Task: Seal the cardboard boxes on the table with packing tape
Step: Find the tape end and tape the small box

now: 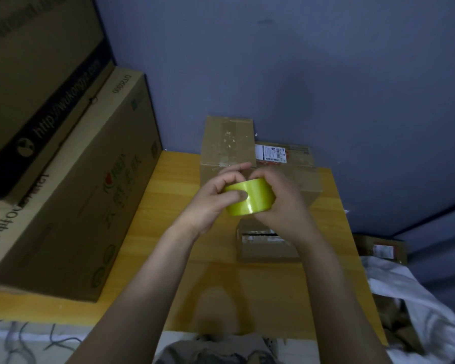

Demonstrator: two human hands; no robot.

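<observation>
View from a head-worn camera looking down at 2 bare forearms reaching over a yellow wooden table (168, 206) in dim light. Both hands hold 1 roll of shiny yellow-green packing tape (250, 197) in the air above the middle of the table, clear of its surface. The left hand (213, 198) grips the roll's left side: its thumb lies across the curved front face and its fingers curl over the top edge. The right hand (281, 203) wraps round the right side, fingers bent over the top, so the fingertips of the 2 hands nearly meet above the roll; whether they pinch a loose end of tape cannot be told. Directly below the hands a small cardboard box (263, 245) sits on the table, with a dark slit between its top flaps. Behind the hands, against the blue wall (326, 61), stands a tall cardboard box (227, 145) with old clear tape on it, and just beside it on the right a lower box with a white shipping label (300, 169). At the left edge 2 large printed cartons (76, 193) are stacked, well apart from the hands. A white cloth (410, 290) lies off the table's right side.
</observation>
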